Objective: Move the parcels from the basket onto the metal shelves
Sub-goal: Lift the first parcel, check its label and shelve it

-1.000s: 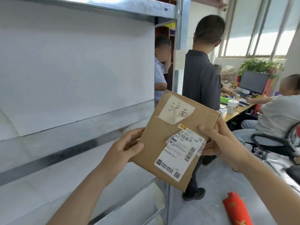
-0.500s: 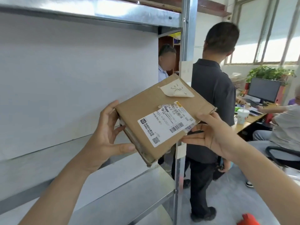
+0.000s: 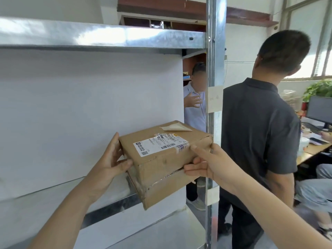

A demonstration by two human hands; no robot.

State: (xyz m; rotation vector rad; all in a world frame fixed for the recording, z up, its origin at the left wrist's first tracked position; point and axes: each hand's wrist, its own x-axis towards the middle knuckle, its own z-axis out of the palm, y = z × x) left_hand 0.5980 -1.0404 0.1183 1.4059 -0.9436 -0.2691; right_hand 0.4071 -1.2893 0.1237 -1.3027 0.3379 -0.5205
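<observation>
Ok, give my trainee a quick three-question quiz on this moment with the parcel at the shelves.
1. True or false: the cardboard parcel is held by both the left hand and the right hand.
2. Which face of the parcel carries the white shipping label? A) top B) bottom C) the near side
3. Fill in: the parcel is held in front of the metal shelf's upright ____, not yet resting flat on a shelf board.

Key: 1 true; 2 A; 3 post
</observation>
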